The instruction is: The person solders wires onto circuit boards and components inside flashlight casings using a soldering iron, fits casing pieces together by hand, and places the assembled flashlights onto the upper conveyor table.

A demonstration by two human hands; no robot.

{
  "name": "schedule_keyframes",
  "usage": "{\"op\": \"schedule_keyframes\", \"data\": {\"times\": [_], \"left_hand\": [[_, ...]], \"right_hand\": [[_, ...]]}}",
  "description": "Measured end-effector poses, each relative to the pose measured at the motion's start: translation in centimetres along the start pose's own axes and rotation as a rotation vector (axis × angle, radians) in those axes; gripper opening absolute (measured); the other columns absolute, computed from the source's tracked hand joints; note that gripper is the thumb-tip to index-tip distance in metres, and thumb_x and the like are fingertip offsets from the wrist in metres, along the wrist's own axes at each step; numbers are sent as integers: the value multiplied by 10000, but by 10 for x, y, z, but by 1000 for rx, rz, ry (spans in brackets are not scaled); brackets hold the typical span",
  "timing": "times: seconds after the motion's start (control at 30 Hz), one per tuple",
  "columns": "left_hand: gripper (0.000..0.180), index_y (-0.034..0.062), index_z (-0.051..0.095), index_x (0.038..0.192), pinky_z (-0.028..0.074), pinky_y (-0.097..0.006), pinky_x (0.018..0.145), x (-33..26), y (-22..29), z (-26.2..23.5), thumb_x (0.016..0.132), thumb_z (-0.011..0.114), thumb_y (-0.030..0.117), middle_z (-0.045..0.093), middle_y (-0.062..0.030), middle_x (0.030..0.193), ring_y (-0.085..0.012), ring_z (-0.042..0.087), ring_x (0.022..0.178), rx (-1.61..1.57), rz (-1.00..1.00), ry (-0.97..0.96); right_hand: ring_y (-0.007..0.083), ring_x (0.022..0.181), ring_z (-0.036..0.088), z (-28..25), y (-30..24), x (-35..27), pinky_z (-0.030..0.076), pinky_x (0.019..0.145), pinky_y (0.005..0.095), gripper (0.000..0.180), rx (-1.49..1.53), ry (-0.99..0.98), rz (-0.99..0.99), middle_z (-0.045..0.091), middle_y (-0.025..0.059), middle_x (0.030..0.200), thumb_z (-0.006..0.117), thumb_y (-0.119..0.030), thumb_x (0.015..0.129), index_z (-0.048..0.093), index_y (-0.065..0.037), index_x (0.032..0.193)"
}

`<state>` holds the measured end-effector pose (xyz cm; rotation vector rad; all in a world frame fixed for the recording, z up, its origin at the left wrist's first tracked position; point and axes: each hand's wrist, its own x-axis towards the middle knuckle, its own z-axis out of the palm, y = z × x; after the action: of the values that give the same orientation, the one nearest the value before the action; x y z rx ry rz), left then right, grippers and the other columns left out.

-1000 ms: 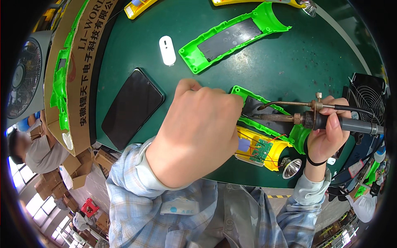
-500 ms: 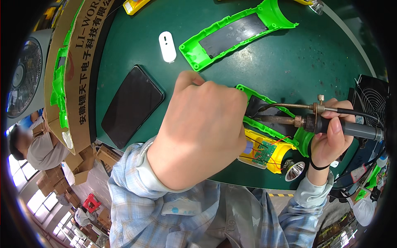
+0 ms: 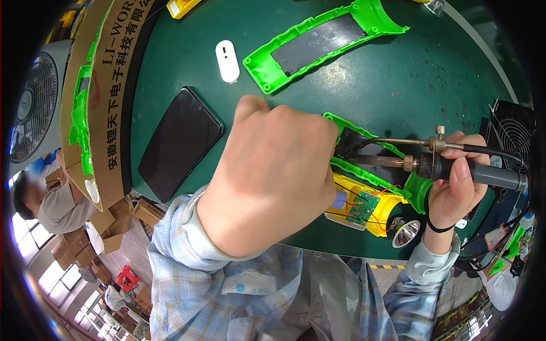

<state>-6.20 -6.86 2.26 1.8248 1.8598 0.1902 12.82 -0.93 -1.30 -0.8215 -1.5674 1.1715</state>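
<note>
My right hand (image 3: 459, 184) is closed around a soldering iron (image 3: 425, 166) that has a thin metal feed tube (image 3: 398, 140) clamped along its side. The iron's shaft points left over a green plastic shell half (image 3: 418, 190) with a black pad inside. Just left of the tip is my left hand (image 3: 273, 176), back upward and fingers curled under; whatever they hold is hidden. Nearer me, partly covered by the left hand, lies a yellow flashlight housing (image 3: 392, 206) with a green circuit board (image 3: 363, 206), red and black wires, and a round reflector (image 3: 405, 233).
A second green shell half (image 3: 264, 74) lies at the back, beside a small white oval device (image 3: 227, 61). A black phone (image 3: 181, 145) rests on the left, near a cardboard box (image 3: 114, 96). A black fan guard (image 3: 510, 136) and cables stand at the right edge.
My left hand has shifted very slightly left, still curled. The right hand holds the iron in nearly the same place. The whole table view has moved a little.
</note>
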Motion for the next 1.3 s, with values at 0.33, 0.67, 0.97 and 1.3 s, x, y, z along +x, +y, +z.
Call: {"op": "schedule_keyframes", "data": {"times": [0.33, 0.67, 0.97, 1.3], "left_hand": [[58, 41, 547, 578, 311, -292, 577, 0, 1, 1, 574, 505, 1, 482, -98, 453, -254, 435, 417, 45, 1, 14], [49, 48, 552, 581, 310, -286, 579, 1, -2, 3, 607, 518, 22, 486, -66, 432, -229, 443, 395, 29, 7, 17], [45, 44, 553, 582, 311, -288, 573, 1, -3, 5, 613, 526, 24, 482, -64, 423, -230, 439, 388, 46, 19, 47], [39, 46, 555, 593, 319, -288, 590, 2, -5, 8, 625, 535, 37, 472, -58, 418, -217, 439, 382, -3, 30, 77]], "right_hand": [[78, 539, 379, -1, 1, -1, 264, 455, 188, 185, 2, -33, -15, 468, 68, 718, 517, -164, 733, 472, 15, 734], [113, 591, 419, 1, 1, -2, 315, 528, 211, 174, 5, -26, -9, 472, 81, 726, 517, -147, 731, 470, 20, 741], [99, 581, 406, 1, 1, -2, 300, 510, 202, 187, -22, -22, -10, 474, 72, 716, 525, -168, 727, 478, 13, 720], [92, 587, 409, -1, 0, -4, 299, 511, 197, 190, -69, -20, 8, 477, 69, 718, 524, -174, 731, 483, 12, 725]]}}
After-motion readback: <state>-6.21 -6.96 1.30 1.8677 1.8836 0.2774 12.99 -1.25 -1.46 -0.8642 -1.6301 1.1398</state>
